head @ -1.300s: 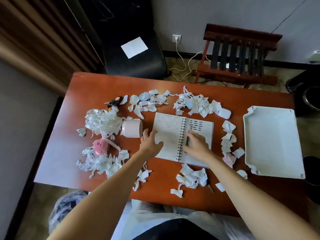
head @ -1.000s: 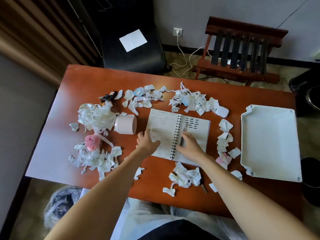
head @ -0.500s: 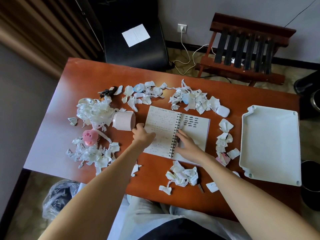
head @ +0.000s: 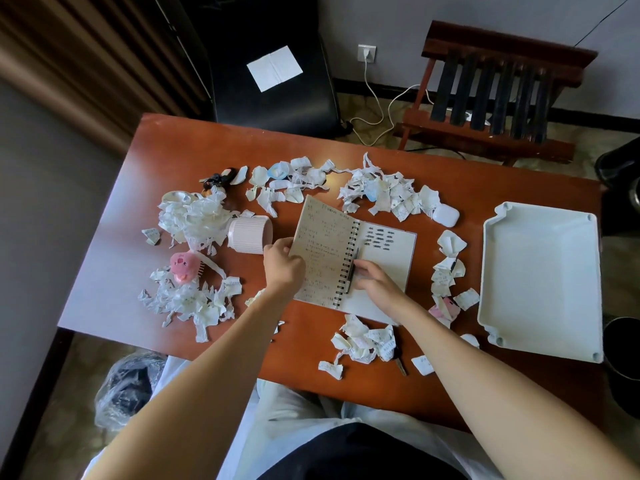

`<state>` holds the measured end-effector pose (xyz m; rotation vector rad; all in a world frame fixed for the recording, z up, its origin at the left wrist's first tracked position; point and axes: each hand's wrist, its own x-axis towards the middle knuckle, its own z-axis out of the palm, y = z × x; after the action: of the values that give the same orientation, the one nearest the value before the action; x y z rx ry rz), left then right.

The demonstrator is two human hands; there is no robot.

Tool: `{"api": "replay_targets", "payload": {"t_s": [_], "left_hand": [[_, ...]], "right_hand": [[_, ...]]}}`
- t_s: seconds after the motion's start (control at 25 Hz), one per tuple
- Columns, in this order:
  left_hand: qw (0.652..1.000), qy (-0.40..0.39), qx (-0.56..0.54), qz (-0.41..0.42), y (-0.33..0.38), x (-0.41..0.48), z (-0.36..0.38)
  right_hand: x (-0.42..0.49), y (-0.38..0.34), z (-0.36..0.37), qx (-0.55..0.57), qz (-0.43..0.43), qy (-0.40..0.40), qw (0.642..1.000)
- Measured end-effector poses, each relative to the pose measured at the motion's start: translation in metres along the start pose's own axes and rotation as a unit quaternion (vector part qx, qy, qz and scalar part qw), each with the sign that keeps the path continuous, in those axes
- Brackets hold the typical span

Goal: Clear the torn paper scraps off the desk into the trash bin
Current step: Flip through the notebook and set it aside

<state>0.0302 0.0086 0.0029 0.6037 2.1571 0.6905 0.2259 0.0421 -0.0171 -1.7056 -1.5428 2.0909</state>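
While the notebook lies open mid-desk, the head view shows the left hand pinching its left page edge, lifted slightly, and the right hand resting flat, fingers spread, on the right page beside the pen at the spiral. Scraps ring the notebook on every side; a tray sits right of it. A dark bin stands off the desk, further right. Closing the notebook looks best done slowly, with the pen taken out first, so no draught scatters scraps.
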Motion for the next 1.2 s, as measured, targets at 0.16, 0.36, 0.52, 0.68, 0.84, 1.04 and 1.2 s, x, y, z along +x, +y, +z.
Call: {"api": "replay_targets", "payload": {"t_s": [0.16,0.36,0.52,0.68,0.84,1.04,1.2], "left_hand": [[0.999,0.027,-0.008,0.034,0.009,-0.013,-0.008],[0.997,0.038,0.002,0.074,0.008,-0.032,-0.009],[0.993,-0.001,0.004,0.115,0.012,-0.048,-0.001],[0.991,-0.079,0.006,0.110,0.019,-0.057,0.011],[0.990,-0.129,-0.017,0.055,0.023,-0.061,0.025],[0.989,-0.120,0.032,0.082,0.028,-0.066,0.049],[0.989,-0.107,0.043,0.096,0.026,-0.069,0.068]], "right_hand": [[0.002,-0.011,0.005,0.004,0.000,-0.025,1.000],[0.006,-0.017,0.012,0.020,-0.002,-0.054,0.998],[0.006,-0.015,0.011,0.089,0.003,-0.049,0.995],[0.000,-0.016,0.003,0.199,0.054,-0.011,0.978],[-0.002,-0.006,-0.006,0.222,0.066,0.011,0.973],[-0.002,0.005,-0.021,0.270,0.055,-0.009,0.961],[-0.008,0.002,-0.035,0.309,0.033,-0.040,0.950]]}}
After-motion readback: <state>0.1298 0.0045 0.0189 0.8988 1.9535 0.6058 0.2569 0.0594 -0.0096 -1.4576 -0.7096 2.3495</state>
